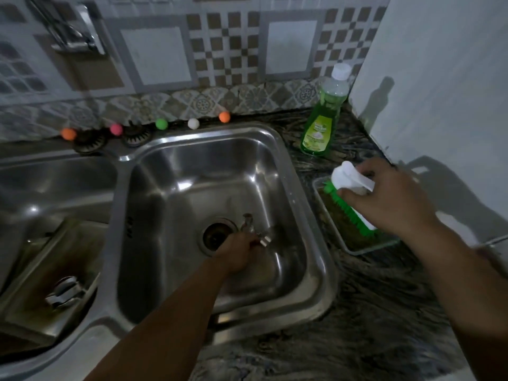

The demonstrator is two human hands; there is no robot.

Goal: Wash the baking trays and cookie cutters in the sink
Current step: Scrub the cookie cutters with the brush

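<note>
Here, left hand reaches down into the right sink basin, fingers curled round small metal cookie cutters just at 3 o'clock of the drain. Right hand grips a white-handled scrub brush with green bristles, held over a clear tray on the dark counter. Green dish soap bottle stands upright at 12 o'clock of that tray. Baking tray leans tilted in the left basin, at 9 o'clock; metal cutters lie in it.
</note>
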